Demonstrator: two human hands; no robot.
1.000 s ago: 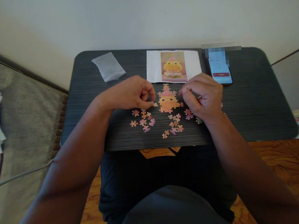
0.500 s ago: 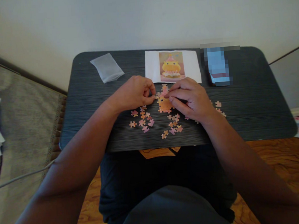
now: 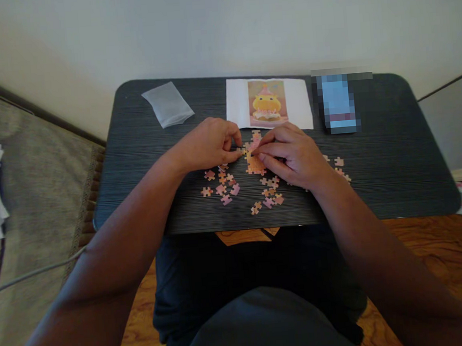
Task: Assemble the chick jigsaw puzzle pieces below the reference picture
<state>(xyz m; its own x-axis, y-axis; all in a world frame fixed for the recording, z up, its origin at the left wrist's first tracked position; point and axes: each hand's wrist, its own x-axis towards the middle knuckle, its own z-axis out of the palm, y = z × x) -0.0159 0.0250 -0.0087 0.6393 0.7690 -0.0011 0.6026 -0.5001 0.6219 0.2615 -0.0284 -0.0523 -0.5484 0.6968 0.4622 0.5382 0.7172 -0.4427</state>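
Observation:
A partly joined jigsaw puzzle [image 3: 255, 164], yellow and orange with a pink strip at its top, lies at the middle of the table. My left hand [image 3: 215, 143] is at its left edge, with thumb and index finger closed on a small puzzle piece [image 3: 239, 150]. From the right, my right hand [image 3: 291, 155] presses its closed fingertips onto the joined puzzle and covers part of it. Loose puzzle pieces [image 3: 221, 188] are scattered below my left hand. More loose pieces [image 3: 270, 191] lie below the puzzle, and several others [image 3: 339, 162] sit beyond my right wrist.
Behind the puzzle lies a white sheet [image 3: 299, 101] with a printed yellow cartoon animal picture [image 3: 267, 103]. A clear plastic bag [image 3: 168, 104] is at the back left of the dark table [image 3: 392, 144]. At the back right is a blurred phone-like object [image 3: 336, 100].
My right fingertips have slid slightly left across the joined puzzle. My left hand stays almost in place at the puzzle's left edge. The whole view has shifted a little.

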